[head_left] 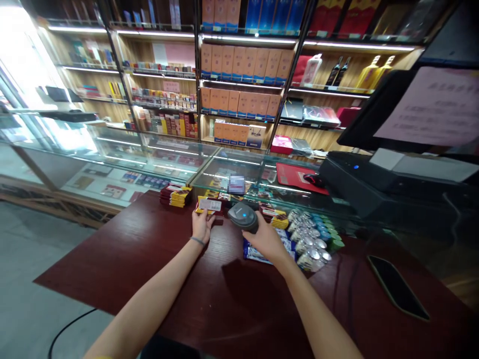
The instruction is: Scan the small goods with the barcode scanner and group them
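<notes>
My right hand (266,238) is wrapped round a black barcode scanner (240,215) with a lit blue light, held over the dark red counter (149,259). In my left hand (202,227) is a small yellow and dark red snack packet (209,205), its white label with a barcode facing me. The scanner's head is just right of the packet, apart from it. Beneath and beside my right hand lie blue and white packets (255,252). A stack of yellow and red packets (175,195) is left of my left hand, and similar packets (275,217) lie behind the scanner.
Rows of small silver-topped containers (309,239) stand right of my right hand. Farther right are a phone (398,287) and a black register terminal (374,184). A glass display case (157,159) borders the counter's back. A red mouse pad (295,177) lies on the glass.
</notes>
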Tool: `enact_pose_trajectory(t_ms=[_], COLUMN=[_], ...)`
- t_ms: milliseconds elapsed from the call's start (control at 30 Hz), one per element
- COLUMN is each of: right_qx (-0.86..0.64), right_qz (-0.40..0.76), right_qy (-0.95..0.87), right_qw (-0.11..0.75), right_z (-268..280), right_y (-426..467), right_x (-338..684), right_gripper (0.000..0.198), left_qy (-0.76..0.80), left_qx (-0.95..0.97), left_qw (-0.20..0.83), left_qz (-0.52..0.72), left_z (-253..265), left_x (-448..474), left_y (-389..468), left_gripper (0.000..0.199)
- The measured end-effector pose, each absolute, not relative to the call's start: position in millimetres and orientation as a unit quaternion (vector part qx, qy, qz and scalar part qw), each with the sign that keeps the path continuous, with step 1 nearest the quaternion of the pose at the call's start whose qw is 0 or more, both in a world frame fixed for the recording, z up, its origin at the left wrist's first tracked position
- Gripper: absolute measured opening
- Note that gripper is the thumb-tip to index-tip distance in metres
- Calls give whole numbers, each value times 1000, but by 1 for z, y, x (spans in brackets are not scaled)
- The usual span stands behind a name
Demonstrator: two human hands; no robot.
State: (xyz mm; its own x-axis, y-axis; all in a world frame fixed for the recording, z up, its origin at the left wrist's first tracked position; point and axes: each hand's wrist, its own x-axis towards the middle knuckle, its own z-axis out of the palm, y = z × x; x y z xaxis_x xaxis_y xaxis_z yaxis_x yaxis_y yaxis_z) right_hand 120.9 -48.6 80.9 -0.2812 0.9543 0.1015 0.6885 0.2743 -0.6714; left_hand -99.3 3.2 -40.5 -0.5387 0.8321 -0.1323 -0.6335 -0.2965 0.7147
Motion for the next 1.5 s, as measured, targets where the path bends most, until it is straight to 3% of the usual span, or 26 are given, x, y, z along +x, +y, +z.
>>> enact_pose_trajectory(t_ms=[133, 433, 733, 1000, 1500], right_qx=[-554, -553, -556, -523, -481], right_qz=[266, 247, 256, 279, 276], right_qy=[-766, -776, -763, -759, -753], right_qw=[191, 176, 207, 268, 354], right_z=[75, 75, 76, 78, 79], right_y=[-53, -53, -49, -53, -54], right_x=[111, 110, 116, 114, 115], right_gripper=[49, 41, 47, 40, 45], left_qy=[371, 340, 370, 374, 419], left_qx=[132, 181, 142, 141, 251], left_qw=[458, 456, 452, 451, 196], left_qz=[797, 802, 799, 798, 850], left_z=[-42, -44, -44, -36, 18], left_x=[-100, -99, -99, -97, -176], left_y=[5, 4, 6, -1, 6], left_gripper=[30, 32, 34, 39, 26])
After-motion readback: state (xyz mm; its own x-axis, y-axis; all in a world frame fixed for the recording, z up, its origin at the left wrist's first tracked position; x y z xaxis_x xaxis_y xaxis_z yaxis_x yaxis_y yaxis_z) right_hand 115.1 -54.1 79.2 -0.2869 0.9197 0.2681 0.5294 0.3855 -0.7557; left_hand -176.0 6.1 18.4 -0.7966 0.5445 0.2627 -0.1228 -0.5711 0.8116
